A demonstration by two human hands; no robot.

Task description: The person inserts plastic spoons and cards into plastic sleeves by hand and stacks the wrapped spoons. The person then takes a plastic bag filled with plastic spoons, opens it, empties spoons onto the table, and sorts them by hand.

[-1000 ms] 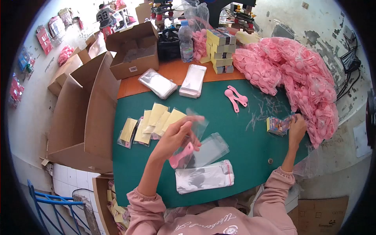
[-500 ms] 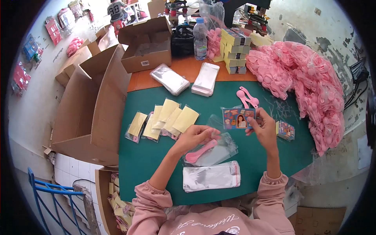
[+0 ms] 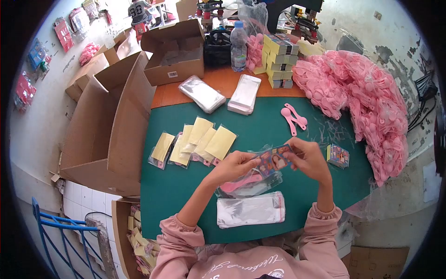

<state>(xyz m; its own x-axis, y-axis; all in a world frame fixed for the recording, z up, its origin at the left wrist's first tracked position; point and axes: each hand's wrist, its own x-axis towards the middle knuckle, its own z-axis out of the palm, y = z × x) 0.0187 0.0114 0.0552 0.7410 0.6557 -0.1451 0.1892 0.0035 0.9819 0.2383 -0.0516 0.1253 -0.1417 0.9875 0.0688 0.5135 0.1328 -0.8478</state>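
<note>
A printed picture card (image 3: 275, 160) is pinched by my right hand (image 3: 309, 157) at its right end, tilted over the table. My left hand (image 3: 234, 166) is closed on the edge of a clear plastic bag (image 3: 262, 187), its fingertips close to the card's left end. Whether they also touch the card I cannot tell. In or under that bag lies a pink measuring spoon (image 3: 234, 185), partly covered by my left hand and the card. A stack of clear bags (image 3: 251, 210) lies just in front of me.
Packed bags with cream cards (image 3: 197, 142) lie left. Two pink spoons (image 3: 291, 120), a small card stack (image 3: 338, 155) and a large heap of pink spoons (image 3: 357, 88) are right. Behind are bag stacks (image 3: 245, 93), card bundles (image 3: 280, 60), a bottle (image 3: 238, 49) and cardboard boxes (image 3: 95, 135).
My right hand has brought the card left and slightly down, tilting it, until it reaches the left hand's fingertips above the bag. My left hand has shifted little.
</note>
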